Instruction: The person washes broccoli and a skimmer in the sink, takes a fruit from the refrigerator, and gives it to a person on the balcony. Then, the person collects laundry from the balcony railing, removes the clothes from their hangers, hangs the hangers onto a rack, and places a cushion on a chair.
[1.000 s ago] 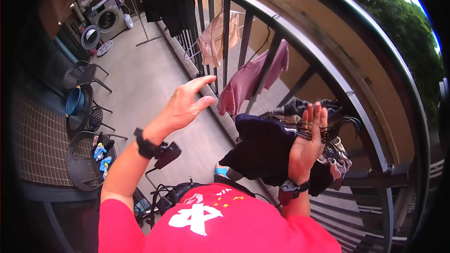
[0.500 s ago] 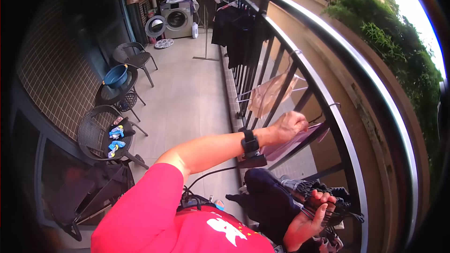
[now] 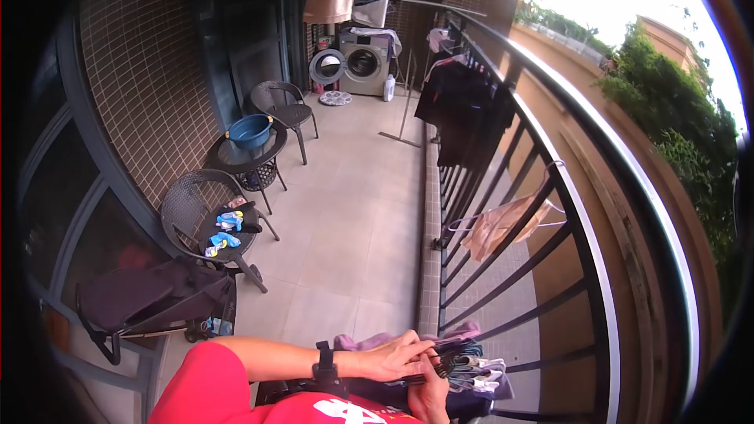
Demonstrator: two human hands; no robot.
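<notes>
Two bare hands meet low in the view, just in front of a red shirt [image 3: 314, 410], over a bunch of dark hangers [image 3: 446, 367]. The right hand [image 3: 430, 399] comes up from below, its grip curled around the hangers. The left hand [image 3: 386, 360] lies across from the side, fingers bent and touching the right fingers; whether its grip is closed on a hanger is hidden. Mauve cloth [image 3: 360, 341] shows beside the left hand, and pale, crumpled clothes [image 3: 488, 375] hang from the bunch on the railing side. Beyond, a peach garment [image 3: 503, 228] hangs on a light hanger hooked over the railing [image 3: 601, 298], and black clothes [image 3: 459, 110] hang farther along.

The hangers sit crowded, so the right hand does best as the steady anchor, closed around the necks just under the hooks, with the hooks facing one way. The left fingers would do well to part one neck from its neighbour before pulling, since a hook could snag another hanger or drag a sleeve. Lifting straight up looks safer than tugging sideways. Holding the load on the near side of the bars would guard against a piece slipping through the gaps.
</notes>
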